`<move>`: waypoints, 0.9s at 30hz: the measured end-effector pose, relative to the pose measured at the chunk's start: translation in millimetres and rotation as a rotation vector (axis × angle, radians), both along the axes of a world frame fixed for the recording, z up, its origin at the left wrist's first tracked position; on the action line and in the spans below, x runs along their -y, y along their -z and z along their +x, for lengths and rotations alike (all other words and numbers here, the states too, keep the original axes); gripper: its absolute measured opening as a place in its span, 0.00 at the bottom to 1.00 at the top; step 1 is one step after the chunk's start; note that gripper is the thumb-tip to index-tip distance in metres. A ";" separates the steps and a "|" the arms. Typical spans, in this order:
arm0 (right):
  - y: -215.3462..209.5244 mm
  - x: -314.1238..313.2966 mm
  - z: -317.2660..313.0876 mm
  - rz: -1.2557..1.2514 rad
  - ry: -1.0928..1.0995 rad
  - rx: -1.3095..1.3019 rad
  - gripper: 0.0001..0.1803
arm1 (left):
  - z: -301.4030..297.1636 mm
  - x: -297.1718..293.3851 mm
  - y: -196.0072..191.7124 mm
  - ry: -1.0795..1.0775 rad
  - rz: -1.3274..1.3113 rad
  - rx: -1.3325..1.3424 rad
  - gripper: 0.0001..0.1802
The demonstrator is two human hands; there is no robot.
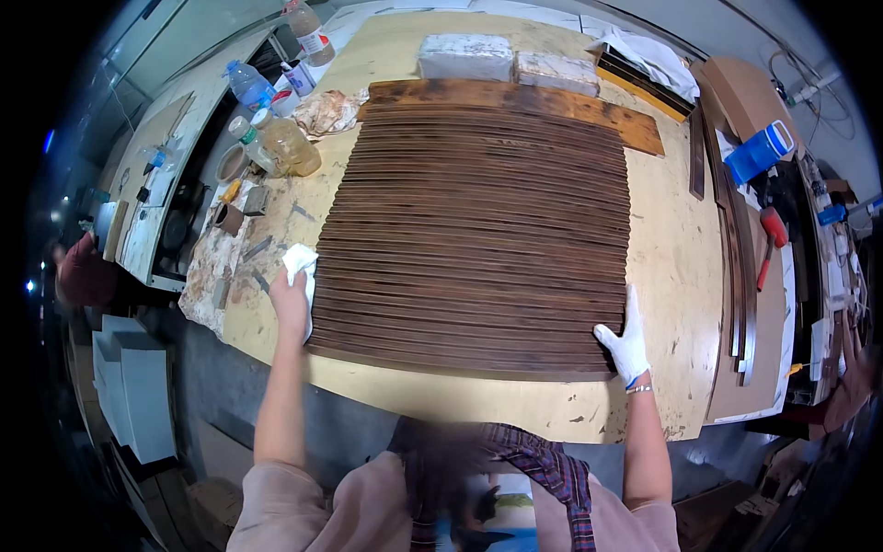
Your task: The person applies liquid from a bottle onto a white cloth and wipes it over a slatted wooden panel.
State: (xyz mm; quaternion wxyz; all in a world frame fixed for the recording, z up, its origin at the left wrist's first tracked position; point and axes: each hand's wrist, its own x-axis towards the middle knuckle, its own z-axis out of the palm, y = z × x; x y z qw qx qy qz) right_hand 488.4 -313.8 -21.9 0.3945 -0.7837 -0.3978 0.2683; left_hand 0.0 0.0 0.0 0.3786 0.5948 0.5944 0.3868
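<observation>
A broad row of dark brown wooden strips (478, 230) lies packed side by side on the pale tabletop. My bare left hand (291, 299) is at the row's near left edge, fingers closed round a white cloth (301, 264) that hangs along the strip ends. Across from it, my right hand (627, 342) wears a white glove. Its fingers stretch along the right ends of the strips, and the thumb points inward over the nearest ones. An orange-brown board (432, 92) lies along the far side of the row.
Two wrapped white blocks (465, 58) stand beyond the board. Bottles (285, 143), a crumpled rag (326, 112) and a small brown cup (228, 218) crowd the left. On the right are long dark strips (736, 304), a red-handled mallet (771, 241) and a blue jug (759, 154).
</observation>
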 end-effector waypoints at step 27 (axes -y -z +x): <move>-43.2 -31.2 -99.7 -0.284 -0.331 0.774 0.48 | 101.2 83.3 21.2 0.725 0.470 -0.755 0.18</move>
